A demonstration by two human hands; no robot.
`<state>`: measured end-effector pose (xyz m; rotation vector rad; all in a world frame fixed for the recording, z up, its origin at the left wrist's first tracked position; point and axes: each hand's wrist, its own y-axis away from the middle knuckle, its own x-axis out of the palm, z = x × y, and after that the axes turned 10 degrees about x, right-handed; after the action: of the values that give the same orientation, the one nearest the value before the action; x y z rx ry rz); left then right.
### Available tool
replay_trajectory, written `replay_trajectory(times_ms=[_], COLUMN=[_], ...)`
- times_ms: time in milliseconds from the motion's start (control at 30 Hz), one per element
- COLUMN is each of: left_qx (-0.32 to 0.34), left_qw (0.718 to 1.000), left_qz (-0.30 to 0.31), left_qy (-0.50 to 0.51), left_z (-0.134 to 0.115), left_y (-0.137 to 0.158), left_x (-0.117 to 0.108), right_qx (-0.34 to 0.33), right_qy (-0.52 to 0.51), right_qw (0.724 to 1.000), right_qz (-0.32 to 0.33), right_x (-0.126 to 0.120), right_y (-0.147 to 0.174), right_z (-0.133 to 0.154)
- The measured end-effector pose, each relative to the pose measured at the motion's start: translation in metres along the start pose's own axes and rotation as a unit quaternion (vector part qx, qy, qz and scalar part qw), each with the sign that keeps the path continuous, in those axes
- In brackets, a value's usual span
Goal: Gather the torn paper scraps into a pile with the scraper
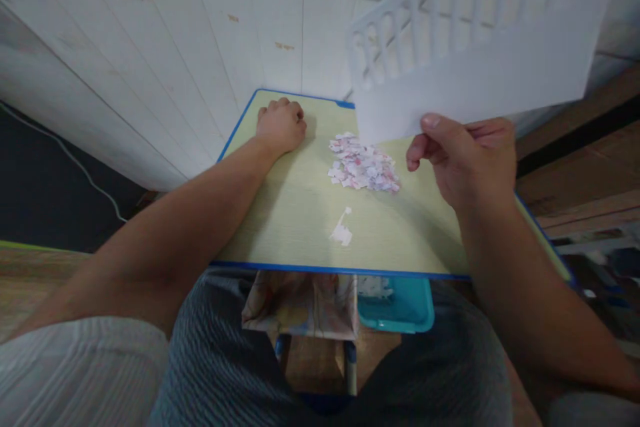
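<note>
Pinching white, slotted, paper-like sheet (467, 77), probably flimsy, by lower edge in right hand (475, 163); curling left hand (281, 127) near yellow tabletop (285, 227)'s far-left corner.

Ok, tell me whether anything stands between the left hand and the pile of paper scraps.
Nothing visible does: between the left hand and the pile of paper scraps, only the tabletop shows. The white slotted sheet, held by the right hand, is on the pile's other side.
</note>
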<state>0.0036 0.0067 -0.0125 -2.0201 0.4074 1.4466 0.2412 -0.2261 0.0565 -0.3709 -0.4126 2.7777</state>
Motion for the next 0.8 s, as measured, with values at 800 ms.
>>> replay_trajectory(times_ms=[800], left_qx=[-0.05], left_qw=[0.997], left_qz=[0.003], left_qy=[-0.059], left_z=[-0.041], left_y=[0.176], left_x=[-0.045], right_qx=[0.263], right_qy=[-0.072], right_qw=[0.961], right_qz=[-0.049], right_x=[0.049], right_y=[0.099], right_z=[-0.036])
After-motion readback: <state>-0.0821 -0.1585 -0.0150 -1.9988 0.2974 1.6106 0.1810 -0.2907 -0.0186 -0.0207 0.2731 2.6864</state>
